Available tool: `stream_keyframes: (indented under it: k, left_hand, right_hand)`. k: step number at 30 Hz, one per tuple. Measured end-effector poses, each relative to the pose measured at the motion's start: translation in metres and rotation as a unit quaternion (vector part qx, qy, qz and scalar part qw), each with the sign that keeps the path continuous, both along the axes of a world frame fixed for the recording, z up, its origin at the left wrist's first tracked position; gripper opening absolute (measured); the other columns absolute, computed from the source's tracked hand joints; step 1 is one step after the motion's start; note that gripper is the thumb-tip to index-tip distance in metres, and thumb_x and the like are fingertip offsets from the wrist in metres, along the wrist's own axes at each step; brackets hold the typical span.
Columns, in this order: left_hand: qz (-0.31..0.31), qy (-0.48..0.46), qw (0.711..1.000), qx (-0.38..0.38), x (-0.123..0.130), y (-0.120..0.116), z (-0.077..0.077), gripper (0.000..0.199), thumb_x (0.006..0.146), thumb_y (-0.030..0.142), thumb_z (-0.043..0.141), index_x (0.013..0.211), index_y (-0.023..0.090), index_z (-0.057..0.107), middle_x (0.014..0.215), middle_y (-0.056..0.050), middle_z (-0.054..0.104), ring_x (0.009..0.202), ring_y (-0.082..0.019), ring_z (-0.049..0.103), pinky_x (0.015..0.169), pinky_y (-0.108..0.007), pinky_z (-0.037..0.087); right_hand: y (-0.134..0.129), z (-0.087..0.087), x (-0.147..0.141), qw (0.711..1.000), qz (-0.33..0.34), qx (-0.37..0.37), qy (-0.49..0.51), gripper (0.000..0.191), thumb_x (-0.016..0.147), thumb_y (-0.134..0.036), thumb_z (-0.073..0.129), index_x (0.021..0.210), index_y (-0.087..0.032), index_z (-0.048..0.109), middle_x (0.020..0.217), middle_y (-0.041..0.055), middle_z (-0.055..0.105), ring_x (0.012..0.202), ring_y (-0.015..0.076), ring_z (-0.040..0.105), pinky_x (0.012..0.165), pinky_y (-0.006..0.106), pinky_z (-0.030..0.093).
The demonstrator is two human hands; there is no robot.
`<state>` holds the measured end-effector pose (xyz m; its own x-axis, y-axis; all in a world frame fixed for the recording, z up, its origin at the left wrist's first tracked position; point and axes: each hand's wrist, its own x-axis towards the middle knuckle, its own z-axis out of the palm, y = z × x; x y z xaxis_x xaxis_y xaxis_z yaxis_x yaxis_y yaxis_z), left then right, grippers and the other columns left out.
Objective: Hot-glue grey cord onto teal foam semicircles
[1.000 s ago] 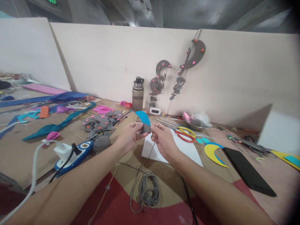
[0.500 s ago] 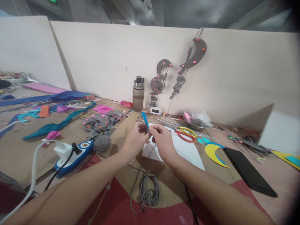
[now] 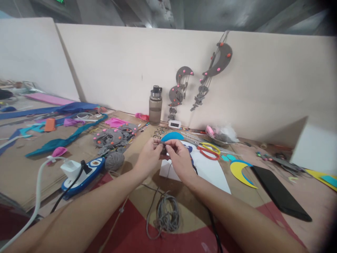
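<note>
My left hand (image 3: 151, 154) and my right hand (image 3: 180, 157) meet over the white paper, fingertips pinched together. Between them they grip a blue craft piece (image 3: 172, 135) with a curved upper edge; some dark grey material shows at the fingertips, and the rest is hidden. A grey cord (image 3: 170, 171) trails down beneath my right hand. Nearer me lies a coiled bundle of grey cord (image 3: 168, 213). Just beyond my right hand, a blue tool (image 3: 188, 148), mostly covered, rests on the white paper (image 3: 213, 174).
Scissors (image 3: 209, 151) with red and yellow handles lie right of the hands, near a yellow-blue crescent (image 3: 240, 174) and a black phone (image 3: 280, 193). On the left are a grey yarn ball (image 3: 114, 161) and a blue-white power strip (image 3: 84, 177). A bottle (image 3: 155, 109) stands behind.
The blue piece has turned from a narrow, edge-on strip to a broad face with a curved edge. The blue tool beside my right hand shows more.
</note>
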<state>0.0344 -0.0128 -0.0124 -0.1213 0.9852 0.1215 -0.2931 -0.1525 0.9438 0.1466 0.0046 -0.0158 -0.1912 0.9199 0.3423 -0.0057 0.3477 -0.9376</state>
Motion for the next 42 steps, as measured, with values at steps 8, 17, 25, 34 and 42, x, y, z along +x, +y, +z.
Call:
stream_keyframes:
  k: [8, 17, 25, 34, 42]
  left_hand:
    - [-0.015, -0.025, 1.000, 0.000, -0.004, 0.000, 0.007, 0.021, 0.073, 0.025, 0.067, 0.085, 0.014, 0.054, 0.078, -0.004, 0.066, 0.072, -0.014, 0.065, 0.077, -0.035, 0.054]
    - [0.005, -0.030, 1.000, -0.008, -0.013, 0.006, 0.004, 0.024, 0.068, 0.028, 0.072, 0.078, 0.011, 0.060, 0.077, -0.004, 0.066, 0.071, -0.013, 0.064, 0.078, -0.032, 0.054]
    - [0.087, -0.023, 0.995, 0.036, -0.042, 0.030, -0.004, 0.022, 0.069, 0.026, 0.068, 0.082, 0.010, 0.062, 0.076, -0.006, 0.067, 0.070, -0.015, 0.066, 0.074, -0.033, 0.055]
    - [0.120, -0.042, 0.991, 0.041, -0.052, 0.039, -0.010, 0.014, 0.072, 0.020, 0.063, 0.081, 0.009, 0.062, 0.074, -0.006, 0.067, 0.068, -0.014, 0.066, 0.074, -0.033, 0.055]
    - [0.111, -0.099, 0.988, 0.033, -0.054, 0.045, -0.018, 0.008, 0.073, 0.016, 0.060, 0.075, 0.009, 0.060, 0.071, -0.005, 0.065, 0.066, -0.013, 0.065, 0.076, -0.034, 0.054]
  right_hand:
    - [0.003, 0.000, 0.003, 0.996, -0.042, 0.051, -0.058, 0.011, 0.080, -0.029, 0.051, 0.080, -0.022, 0.058, 0.076, -0.0006, 0.059, 0.069, 0.0137, 0.052, 0.065, 0.026, 0.041]
    - [0.005, -0.003, 0.004, 0.992, -0.028, 0.083, -0.096, 0.013, 0.080, -0.027, 0.050, 0.085, -0.022, 0.061, 0.083, 0.0001, 0.063, 0.076, 0.0150, 0.054, 0.071, 0.028, 0.040]
    - [0.009, -0.004, 0.008, 0.981, 0.017, 0.044, -0.190, 0.017, 0.081, -0.030, 0.049, 0.078, -0.019, 0.062, 0.076, 0.0000, 0.062, 0.073, 0.0141, 0.053, 0.068, 0.026, 0.038]
    - [-0.005, 0.038, 0.026, 0.982, 0.074, -0.060, -0.161, 0.021, 0.078, -0.037, 0.055, 0.081, -0.018, 0.062, 0.060, -0.0051, 0.047, 0.048, 0.0061, 0.036, 0.045, 0.020, 0.026]
    - [-0.033, 0.088, 0.038, 0.991, 0.122, -0.056, -0.017, 0.029, 0.073, -0.042, 0.065, 0.084, -0.016, 0.062, 0.059, -0.0064, 0.042, 0.045, 0.0037, 0.031, 0.041, 0.019, 0.019]
